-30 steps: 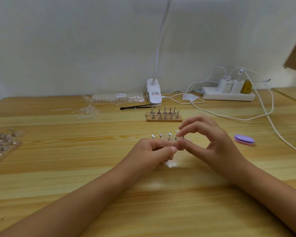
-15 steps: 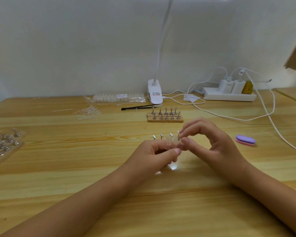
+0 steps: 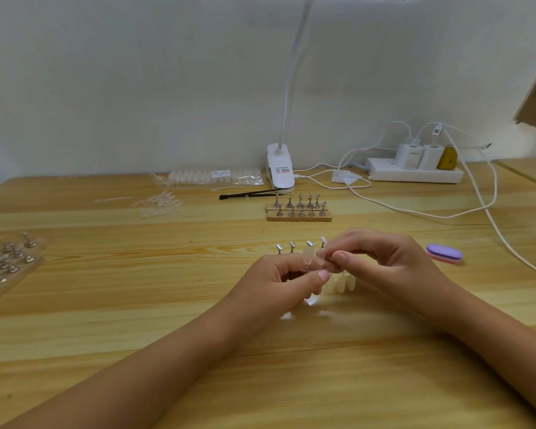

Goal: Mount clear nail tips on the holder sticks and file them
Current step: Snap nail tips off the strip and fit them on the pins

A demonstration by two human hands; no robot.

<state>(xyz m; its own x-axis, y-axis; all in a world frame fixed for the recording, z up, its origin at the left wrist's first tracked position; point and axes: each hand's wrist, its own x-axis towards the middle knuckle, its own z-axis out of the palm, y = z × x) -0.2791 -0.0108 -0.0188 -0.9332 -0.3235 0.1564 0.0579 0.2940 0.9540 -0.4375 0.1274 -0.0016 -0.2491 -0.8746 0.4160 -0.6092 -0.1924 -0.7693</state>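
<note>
I see both hands meeting at the middle of the wooden table [image 3: 136, 305], just in front of a short row of metal holder sticks [image 3: 292, 246] that stand upright there. The left hand [image 3: 279, 281] pinches between thumb and forefinger a small strip of clear nail tips [image 3: 309, 257], with one tip standing up; I think it holds the strip steady so the other hand can work. The right hand [image 3: 381, 261] is curled, and its thumb and forefinger close narrowly on the neighbouring tip at about 3 o'clock from the left fingers, probably to twist it off the strip. Some pale tips [image 3: 341, 284] lie on the table below the hands. No tip sits on the near sticks as far as I can tell, so in my judgement the mounting is only beginning. A wooden block with more sticks [image 3: 299, 209] waits at 12 o'clock, and the purple nail file [image 3: 444, 252] lies at 3 o'clock, near the right hand, ready for the filing. A bag of tips [image 3: 214, 177] rests at 11 o'clock by the clip lamp [image 3: 280, 168].
</note>
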